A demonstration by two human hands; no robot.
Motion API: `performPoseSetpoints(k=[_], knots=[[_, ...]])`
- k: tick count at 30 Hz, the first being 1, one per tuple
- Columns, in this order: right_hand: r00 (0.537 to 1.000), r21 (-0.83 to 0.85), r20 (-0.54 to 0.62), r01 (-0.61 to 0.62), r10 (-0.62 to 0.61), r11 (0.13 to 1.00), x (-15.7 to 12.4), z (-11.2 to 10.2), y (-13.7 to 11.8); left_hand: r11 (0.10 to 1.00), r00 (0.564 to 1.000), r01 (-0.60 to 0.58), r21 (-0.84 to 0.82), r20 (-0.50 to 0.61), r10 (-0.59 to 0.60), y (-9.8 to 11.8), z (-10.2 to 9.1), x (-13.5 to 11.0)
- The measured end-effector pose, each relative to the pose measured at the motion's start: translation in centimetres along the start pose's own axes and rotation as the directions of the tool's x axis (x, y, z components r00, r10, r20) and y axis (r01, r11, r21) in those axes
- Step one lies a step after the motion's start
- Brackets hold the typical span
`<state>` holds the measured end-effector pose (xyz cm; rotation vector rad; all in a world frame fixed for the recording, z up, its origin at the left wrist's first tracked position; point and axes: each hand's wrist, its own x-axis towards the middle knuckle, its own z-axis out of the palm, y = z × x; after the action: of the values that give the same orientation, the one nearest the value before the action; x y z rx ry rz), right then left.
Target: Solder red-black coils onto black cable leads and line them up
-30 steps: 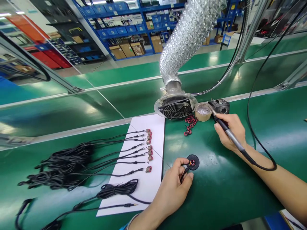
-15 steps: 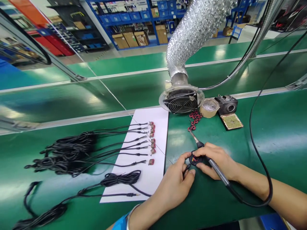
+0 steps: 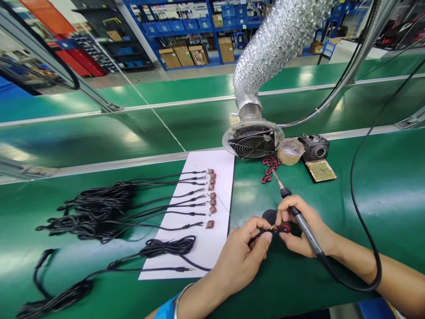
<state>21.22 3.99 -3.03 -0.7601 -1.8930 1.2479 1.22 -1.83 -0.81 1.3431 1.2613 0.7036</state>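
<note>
My left hand pinches the end of a thin black cable just in front of a black round pad. My right hand grips a soldering iron between its fingers, tip pointing up and away, while its fingertips also pinch a small red-and-black coil. The two hands meet at the coil, above the green bench. The iron's black cord loops off to the right.
White paper sheet carries several black cables with small reddish parts at their ends. Behind stand a fume fan on a foil duct, a tape roll, loose red-black coils, an iron stand and sponge pad.
My right hand came from the iron stand down to my left hand with the soldering iron, then lifted the coil off the black pad. The view shifted slightly.
</note>
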Motion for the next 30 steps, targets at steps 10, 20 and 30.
performPoseSetpoints(k=[10,20,30], knots=[[0.995,0.085,0.013,-0.100,0.099,0.991,0.4,-0.1,-1.2,0.995,1.000,-0.030,0.095,0.004,0.030,0.0,0.2,0.1],[0.984,0.049,0.094,-0.158,0.153,0.986,0.4,-0.4,-1.6,0.974,0.995,-0.094,0.206,0.038,0.088,0.4,0.0,0.2],[0.983,-0.006,0.149,-0.106,0.106,0.994,0.2,-1.1,-1.4,0.943,0.987,-0.158,0.293,0.065,0.145,0.7,0.0,0.2]])
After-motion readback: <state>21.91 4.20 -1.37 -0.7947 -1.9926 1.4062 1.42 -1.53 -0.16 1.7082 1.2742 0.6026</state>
